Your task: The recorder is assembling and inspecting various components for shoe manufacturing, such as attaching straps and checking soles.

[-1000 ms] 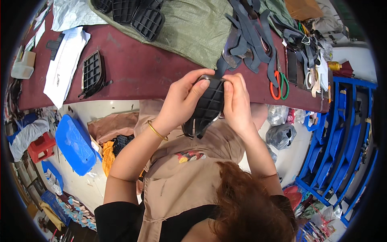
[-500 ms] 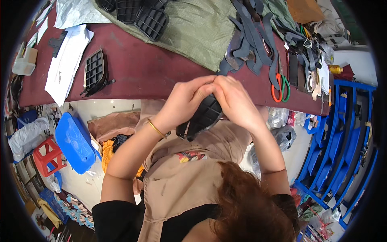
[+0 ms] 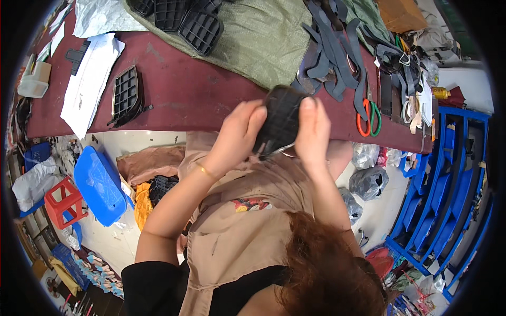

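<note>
Between my two hands, at the table's front edge, is a black padded piece point(image 3: 279, 118) with a grid of grooves, a little blurred by motion. My left hand point(image 3: 243, 129) grips its left side, the thumb lying along the edge. My right hand point(image 3: 314, 129) clasps its right side, thumb pointing up at the far corner. A thin pale rim shows at the piece's near end. Another black grid-patterned piece point(image 3: 127, 96) lies on the table to the left, and several like it point(image 3: 201, 32) rest on a green woven sack point(image 3: 253, 37).
Scissors point(image 3: 369, 113) with red and green handles and dark grey straps point(image 3: 345, 58) lie right on the maroon table point(image 3: 179, 79). White papers point(image 3: 92, 79) lie left. Below are a blue plastic lid point(image 3: 100, 184), a red stool point(image 3: 64, 203) and a blue rack point(image 3: 440, 195).
My hands were pressed together over the far end of the black piece. They have moved apart to its two sides, and more of its grid face shows, raised slightly toward the table.
</note>
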The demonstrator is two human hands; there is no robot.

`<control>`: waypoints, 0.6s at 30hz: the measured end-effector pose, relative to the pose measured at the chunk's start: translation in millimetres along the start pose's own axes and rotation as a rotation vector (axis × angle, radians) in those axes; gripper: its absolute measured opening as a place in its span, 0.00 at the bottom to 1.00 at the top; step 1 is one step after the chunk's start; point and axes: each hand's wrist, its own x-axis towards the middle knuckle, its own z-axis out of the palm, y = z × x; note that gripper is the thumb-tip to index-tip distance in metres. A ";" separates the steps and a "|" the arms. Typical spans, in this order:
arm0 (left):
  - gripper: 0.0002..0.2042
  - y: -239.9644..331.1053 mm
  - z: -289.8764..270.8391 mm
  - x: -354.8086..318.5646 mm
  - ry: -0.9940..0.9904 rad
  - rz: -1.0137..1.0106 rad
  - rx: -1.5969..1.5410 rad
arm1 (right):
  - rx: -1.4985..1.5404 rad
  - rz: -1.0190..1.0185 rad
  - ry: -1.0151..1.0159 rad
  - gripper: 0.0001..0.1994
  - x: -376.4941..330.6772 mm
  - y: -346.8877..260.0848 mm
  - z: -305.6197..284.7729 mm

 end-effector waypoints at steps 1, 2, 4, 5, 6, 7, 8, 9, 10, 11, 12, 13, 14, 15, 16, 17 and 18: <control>0.15 -3.9 -3.4 -14.5 -0.147 -0.117 -0.024 | 0.012 -0.020 0.028 0.14 6.7 -0.8 -6.1; 0.17 -3.9 -4.8 -27.9 -0.293 -0.234 -0.049 | -0.013 -0.056 0.022 0.14 11.0 -5.7 -11.4; 0.20 9.8 -9.0 -36.7 -0.405 -0.440 -0.150 | -0.041 -0.055 -0.043 0.14 13.4 -1.4 -13.8; 0.20 9.7 -11.1 -38.0 -0.386 -0.487 -0.212 | -0.042 -0.053 -0.044 0.14 12.7 0.7 -11.6; 0.20 11.7 -13.4 -37.4 -0.358 -0.532 -0.271 | -0.008 -0.075 -0.017 0.15 13.0 3.3 -6.9; 0.21 24.7 -18.0 -31.9 -0.312 -0.697 -0.398 | 0.026 -0.096 0.011 0.15 13.2 5.7 -3.6; 0.21 24.6 -18.7 -30.3 -0.304 -0.696 -0.396 | 0.031 -0.099 0.006 0.15 13.2 7.9 -2.5; 0.21 23.9 -21.0 -29.3 -0.295 -0.690 -0.434 | 0.051 -0.061 -0.014 0.16 12.5 9.6 -0.4; 0.22 23.4 -23.0 -28.9 -0.287 -0.684 -0.471 | 0.071 -0.022 -0.032 0.16 12.3 10.1 1.1; 0.22 22.4 -25.0 -30.1 -0.285 -0.683 -0.468 | 0.075 -0.022 -0.033 0.16 13.8 6.9 1.9; 0.22 20.0 -26.6 -33.6 -0.299 -0.656 -0.417 | 0.177 -0.102 -0.035 0.17 15.6 2.1 1.5; 0.22 17.9 -28.5 -36.7 -0.315 -0.629 -0.366 | 0.279 -0.182 -0.036 0.17 16.8 -0.1 1.3; 0.22 15.9 -31.9 -39.0 -0.317 -0.630 -0.365 | 0.279 -0.181 -0.034 0.17 18.1 1.6 -1.2; 0.23 14.0 -35.7 -41.6 -0.359 -0.572 -0.312 | 0.266 -0.177 -0.155 0.17 20.5 4.4 -6.8; 0.23 13.1 -37.3 -43.9 -0.400 -0.513 -0.259 | 0.252 -0.174 -0.277 0.18 22.5 4.9 -11.6; 0.23 15.0 -37.4 -46.1 -0.400 -0.514 -0.260 | 0.276 -0.012 -0.355 0.15 19.8 0.0 -19.1; 0.24 19.6 -37.5 -46.6 -0.429 -0.571 -0.261 | 0.273 -0.012 -0.351 0.15 19.8 0.3 -20.6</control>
